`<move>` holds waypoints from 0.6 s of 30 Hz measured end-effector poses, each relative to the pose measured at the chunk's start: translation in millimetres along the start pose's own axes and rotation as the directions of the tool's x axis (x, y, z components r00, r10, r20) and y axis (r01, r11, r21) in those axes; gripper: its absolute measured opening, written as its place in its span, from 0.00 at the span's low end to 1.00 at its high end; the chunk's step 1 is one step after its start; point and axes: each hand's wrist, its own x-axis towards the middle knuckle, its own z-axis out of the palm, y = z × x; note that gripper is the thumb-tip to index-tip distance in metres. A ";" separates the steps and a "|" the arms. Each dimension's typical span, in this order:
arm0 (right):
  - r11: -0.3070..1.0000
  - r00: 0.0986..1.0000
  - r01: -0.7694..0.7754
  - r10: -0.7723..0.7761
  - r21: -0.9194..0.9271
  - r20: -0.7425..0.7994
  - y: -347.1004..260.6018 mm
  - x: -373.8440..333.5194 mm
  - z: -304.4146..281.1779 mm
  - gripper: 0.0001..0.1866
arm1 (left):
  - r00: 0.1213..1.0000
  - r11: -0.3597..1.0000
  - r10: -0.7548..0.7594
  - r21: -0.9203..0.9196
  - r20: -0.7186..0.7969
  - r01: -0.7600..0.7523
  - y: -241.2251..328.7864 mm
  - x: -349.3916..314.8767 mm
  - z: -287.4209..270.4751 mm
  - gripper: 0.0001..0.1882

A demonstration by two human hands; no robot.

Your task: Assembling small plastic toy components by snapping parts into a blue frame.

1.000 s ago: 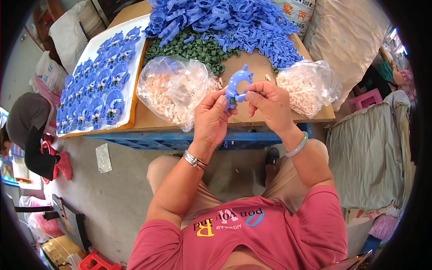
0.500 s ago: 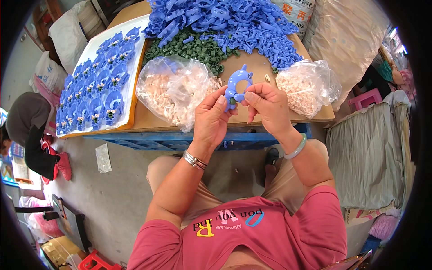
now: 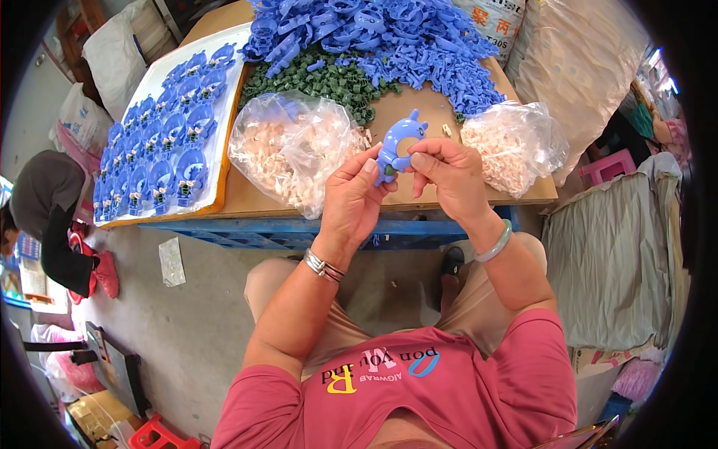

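A blue plastic toy figure (image 3: 393,142) with a round opening and small ears is held up over the front of the table. My left hand (image 3: 355,188) pinches its lower end, where a dark green piece (image 3: 389,170) shows. My right hand (image 3: 449,173) has thumb and forefinger closed at the figure's right side; whether a small part is between them is hidden. To the left of my hands lies a clear bag of pale pink parts (image 3: 280,153), and a second clear bag of pale parts (image 3: 512,146) is at the right.
Heaps of blue plastic parts (image 3: 366,37) and dark green parts (image 3: 321,82) cover the table's back. A white tray (image 3: 228,97) holds rows of assembled blue figures at the left. A person in dark clothing (image 3: 45,202) bends at the far left. Blue crates (image 3: 277,233) stand under the tabletop.
The toy figure has tilted a little to the right, and my right hand has shifted slightly rightward with it. My left hand keeps its grip.
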 end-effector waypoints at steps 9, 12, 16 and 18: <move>0.994 0.997 -0.012 0.003 0.112 0.080 -5.2 6.8 -15.4 0.06 | 1.000 0.999 -0.022 -0.039 0.013 0.022 -0.6 2.1 -4.3 0.14; 0.999 0.999 0.036 -0.037 0.019 0.028 -14.6 7.7 -15.1 0.06 | 0.999 0.999 -0.032 -0.043 -0.017 0.031 -0.6 2.3 -3.6 0.14; 0.999 0.999 -0.049 0.049 0.007 0.019 -20.1 9.5 -23.8 0.06 | 0.999 0.999 -0.033 -0.035 -0.028 0.032 -1.6 2.7 -4.4 0.13; 0.998 0.998 -0.059 0.059 -0.011 0.017 -20.4 8.8 -22.7 0.06 | 0.999 0.999 -0.047 -0.025 -0.018 0.047 -2.7 3.6 -5.9 0.13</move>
